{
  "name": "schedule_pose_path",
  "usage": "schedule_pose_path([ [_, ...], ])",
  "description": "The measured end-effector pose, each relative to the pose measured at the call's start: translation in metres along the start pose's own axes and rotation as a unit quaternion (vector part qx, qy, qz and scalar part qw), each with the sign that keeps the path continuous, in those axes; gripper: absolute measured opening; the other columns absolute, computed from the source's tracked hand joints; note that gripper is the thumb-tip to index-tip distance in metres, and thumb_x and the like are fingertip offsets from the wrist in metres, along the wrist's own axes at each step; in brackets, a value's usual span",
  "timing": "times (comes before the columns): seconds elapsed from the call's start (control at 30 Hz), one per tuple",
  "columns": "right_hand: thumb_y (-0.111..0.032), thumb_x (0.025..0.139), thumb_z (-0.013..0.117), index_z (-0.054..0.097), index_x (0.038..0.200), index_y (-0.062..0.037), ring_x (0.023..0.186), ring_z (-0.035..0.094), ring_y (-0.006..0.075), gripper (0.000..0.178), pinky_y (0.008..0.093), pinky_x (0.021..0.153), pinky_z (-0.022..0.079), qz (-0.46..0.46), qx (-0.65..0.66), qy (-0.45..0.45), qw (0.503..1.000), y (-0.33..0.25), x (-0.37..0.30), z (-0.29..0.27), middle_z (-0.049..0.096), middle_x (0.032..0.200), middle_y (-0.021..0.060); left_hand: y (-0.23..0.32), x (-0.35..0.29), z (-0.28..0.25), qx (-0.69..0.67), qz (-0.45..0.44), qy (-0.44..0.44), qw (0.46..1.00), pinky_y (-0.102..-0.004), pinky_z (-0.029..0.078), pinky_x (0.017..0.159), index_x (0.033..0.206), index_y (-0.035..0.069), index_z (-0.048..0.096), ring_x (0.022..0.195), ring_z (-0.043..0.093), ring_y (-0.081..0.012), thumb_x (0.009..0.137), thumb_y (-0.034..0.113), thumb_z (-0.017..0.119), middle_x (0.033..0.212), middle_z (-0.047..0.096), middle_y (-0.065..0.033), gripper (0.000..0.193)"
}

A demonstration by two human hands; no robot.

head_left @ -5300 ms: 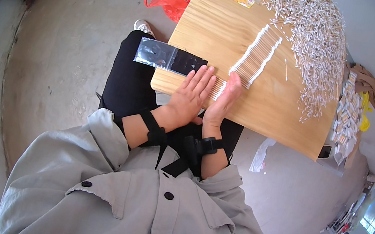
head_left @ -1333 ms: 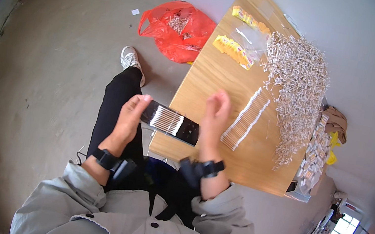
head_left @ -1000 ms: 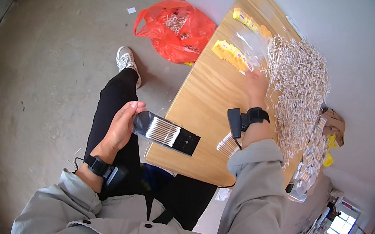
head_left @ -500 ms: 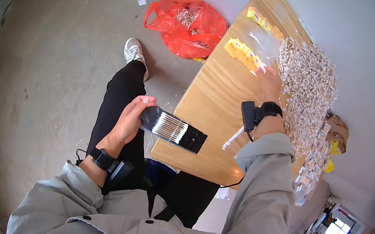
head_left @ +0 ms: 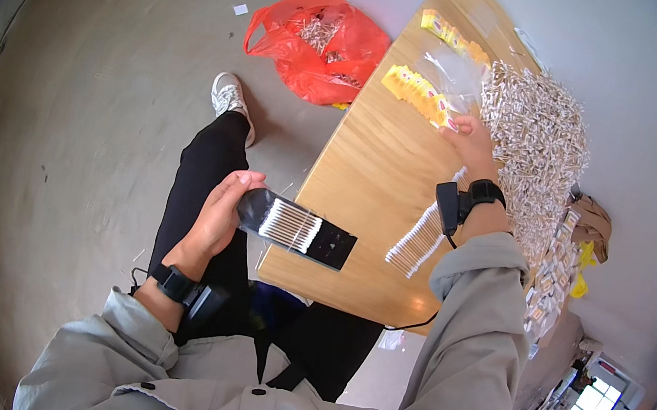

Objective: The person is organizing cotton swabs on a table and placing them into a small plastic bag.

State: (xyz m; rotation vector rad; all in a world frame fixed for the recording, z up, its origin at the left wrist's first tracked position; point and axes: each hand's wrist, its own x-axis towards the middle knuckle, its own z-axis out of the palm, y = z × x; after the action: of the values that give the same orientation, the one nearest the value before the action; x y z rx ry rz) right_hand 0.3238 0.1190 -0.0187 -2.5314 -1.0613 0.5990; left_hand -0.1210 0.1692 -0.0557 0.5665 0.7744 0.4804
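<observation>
My left hand (head_left: 224, 206) is closed round the end of a flat black holder (head_left: 332, 247), which reaches over the table's near-left corner. A row of white cotton swabs (head_left: 290, 226) lies side by side on it, under what looks like clear film. Farther off, at the right, my right hand (head_left: 474, 146) pinches the near end of a fanned row of yellow cards (head_left: 415, 90). Clear plastic bags (head_left: 454, 74) lie just beyond those fingers. A line of loose swabs (head_left: 419, 240) rests on the table, partly covered by my right wrist.
The wooden table (head_left: 370, 168) carries a big heap of swabs (head_left: 535, 127) along its right side. Filled packets (head_left: 543, 300) are piled nearer me. More yellow cards (head_left: 443, 28) lie at the far end. On the floor stands a red plastic bag (head_left: 330, 73) with swabs inside.
My right wrist has shifted slightly right and uncovered more of the swab line. The right fingers remain at the card row. My left hand still grips the black holder; the view has shifted slightly.
</observation>
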Motion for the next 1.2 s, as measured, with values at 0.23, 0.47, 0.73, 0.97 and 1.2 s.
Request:
schedule_pose_path([
  [0.23,-0.036,0.057,0.089,0.066,0.097,0.0018,0.076,0.064,0.0179,0.06,0.0298,0.067,0.051,-0.004,0.005,0.111,0.994,0.015,-0.012,-0.003,0.067,0.085,0.0117,0.001,0.003,0.013,0.007,-0.01,0.007,1.0,-0.0286,0.045,0.087,0.113,0.004,0.055,0.094,0.059,-0.0144,0.099,0.031,0.048,0.098,0.062,-0.0071,0.031],
  [0.47,-0.024,0.084,0.07,0.066,0.094,0.0003,0.067,0.06,0.0098,0.027,0.0243,0.06,0.046,0.022,0.093,0.112,0.989,-0.008,-0.039,-0.002,0.067,0.079,0.0064,0.0,-0.001,0.004,0.007,0.001,0.004,1.0,-0.0287,0.045,0.088,0.114,0.004,0.054,0.096,0.058,-0.0148,0.099,0.031,0.048,0.099,0.062,-0.0074,0.032],
  [0.73,-0.015,0.09,0.06,0.064,0.105,-0.0036,0.064,0.054,0.0086,0.019,0.0205,0.058,0.044,0.092,0.417,0.055,0.903,-0.049,-0.166,0.003,0.059,0.077,0.0018,0.008,-0.009,0.006,0.067,-0.006,0.007,0.998,-0.0245,0.044,0.082,0.112,0.005,0.057,0.093,0.055,-0.0083,0.1,0.032,0.047,0.1,0.059,-0.0006,0.032],
  [0.97,-0.011,0.09,0.062,0.054,0.12,-0.0034,0.067,0.06,0.0081,0.032,0.0192,0.056,0.045,0.154,0.528,0.023,0.835,-0.118,-0.274,0.088,0.063,0.086,0.0049,-0.005,-0.007,0.021,0.123,0.048,0.055,0.99,-0.0206,0.042,0.069,0.095,0.001,0.06,0.074,0.052,-0.0048,0.091,0.029,0.065,0.081,0.058,0.0018,0.029],
  [1.2,-0.011,0.09,0.063,0.056,0.11,-0.0002,0.063,0.057,0.0073,0.023,0.0199,0.057,0.046,0.09,0.453,0.082,0.883,-0.12,-0.279,0.126,0.065,0.081,0.0074,-0.016,0.0,0.024,0.117,0.063,0.044,0.99,-0.0204,0.044,0.067,0.091,0.004,0.062,0.071,0.056,-0.0042,0.091,0.025,0.065,0.08,0.062,0.0019,0.021],
])
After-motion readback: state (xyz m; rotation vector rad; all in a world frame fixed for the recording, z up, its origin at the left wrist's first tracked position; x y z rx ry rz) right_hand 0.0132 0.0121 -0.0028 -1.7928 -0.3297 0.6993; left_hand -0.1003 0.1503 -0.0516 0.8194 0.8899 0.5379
